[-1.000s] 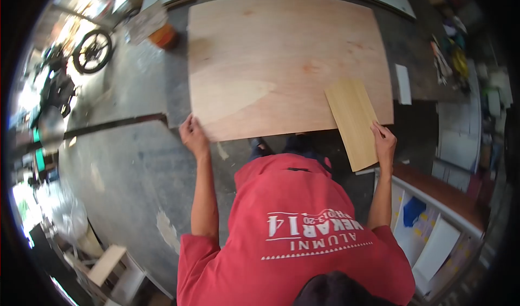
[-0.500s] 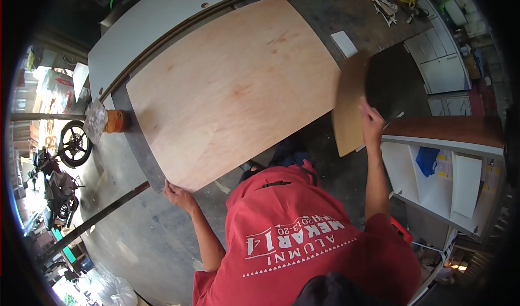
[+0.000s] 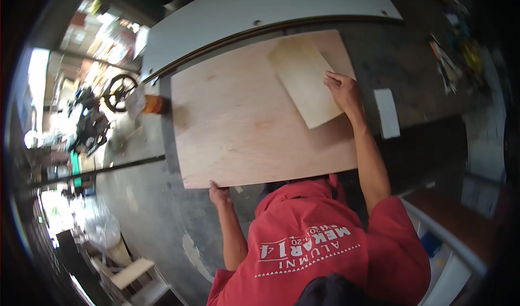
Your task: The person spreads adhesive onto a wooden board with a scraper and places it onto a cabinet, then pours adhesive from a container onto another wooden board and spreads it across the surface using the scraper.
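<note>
Closest to my cam: red shirt (image 3: pixel 319 235), btm ctr, white lettering upside down from here. Brown-top cabinet (image 3: pixel 449 224) in lower R of frame, partly lost in the dark rim.

L hand (image 3: pixel 221 194), just L of ctr & low: fingers bent at near edge of the ply sheet (image 3: pixel 233 127), fingertip on the edge. Can't tell if it's pinching or just resting, underside hidden. Sheet lies mid-frame, long side toward the shirt.

R hand (image 3: pixel 343 88), R of ctr: fingers closed on R edge of the thin panel (image 3: pixel 303 81), thumb side up. Panel is over upper R part of sheet, tilted in frame, blurry; can't tell if it's touching the sheet.

White strip (image 3: pixel 387 113) R of sheet, apart from it, on dark surface (image 3: pixel 374 56). Orange tub (image 3: pixel 156 104) just beside sheet's L edge. White board (image 3: pixel 260 10) runs across top behind sheet, w/ round holes. Motorbike (image 3: pixel 89 119) farther off, L side of frame, bright background.
</note>
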`<action>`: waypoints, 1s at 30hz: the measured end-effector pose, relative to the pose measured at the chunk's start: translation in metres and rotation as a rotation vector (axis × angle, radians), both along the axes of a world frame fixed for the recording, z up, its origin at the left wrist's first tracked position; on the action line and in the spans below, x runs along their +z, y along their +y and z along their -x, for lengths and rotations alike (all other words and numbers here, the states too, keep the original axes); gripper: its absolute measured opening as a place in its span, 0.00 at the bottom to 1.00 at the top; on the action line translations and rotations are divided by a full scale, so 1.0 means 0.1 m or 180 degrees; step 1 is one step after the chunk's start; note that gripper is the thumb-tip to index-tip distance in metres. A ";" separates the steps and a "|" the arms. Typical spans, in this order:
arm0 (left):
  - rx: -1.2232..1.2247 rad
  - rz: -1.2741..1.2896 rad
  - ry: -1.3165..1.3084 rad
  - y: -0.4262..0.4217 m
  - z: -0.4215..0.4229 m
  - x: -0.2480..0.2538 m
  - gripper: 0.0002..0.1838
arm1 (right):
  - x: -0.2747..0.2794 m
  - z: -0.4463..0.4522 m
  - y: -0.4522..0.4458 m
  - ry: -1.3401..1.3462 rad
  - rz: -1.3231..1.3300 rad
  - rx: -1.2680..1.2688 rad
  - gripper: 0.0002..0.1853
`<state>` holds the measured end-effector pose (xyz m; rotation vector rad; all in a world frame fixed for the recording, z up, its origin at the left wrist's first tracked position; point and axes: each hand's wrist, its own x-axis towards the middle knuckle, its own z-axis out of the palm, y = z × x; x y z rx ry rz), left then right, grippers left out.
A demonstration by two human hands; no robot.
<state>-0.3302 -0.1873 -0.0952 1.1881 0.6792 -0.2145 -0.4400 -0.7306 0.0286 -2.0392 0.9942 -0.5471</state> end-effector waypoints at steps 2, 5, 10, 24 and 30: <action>0.0036 -0.0371 0.0010 -0.06 0.11 0.04 0.21 | 0.33 -0.35 0.24 -0.0853 0.0055 0.0586 0.19; 0.0085 -0.0397 0.0087 -0.11 0.17 0.25 0.19 | 0.94 -0.89 0.63 -0.1741 -0.0083 0.0856 0.21; -0.0598 -0.0609 0.0146 0.02 0.29 0.37 0.18 | 0.61 -1.80 1.28 -0.2392 -0.0366 0.1016 0.22; -0.0269 -0.2126 -0.1422 0.90 -1.87 0.73 0.27 | 0.08 -1.58 2.60 0.0716 0.0381 0.3290 0.15; -0.0630 -0.2973 -0.2163 -0.03 -3.62 0.53 0.65 | -0.45 -0.58 0.89 -0.0435 0.0473 0.0489 0.22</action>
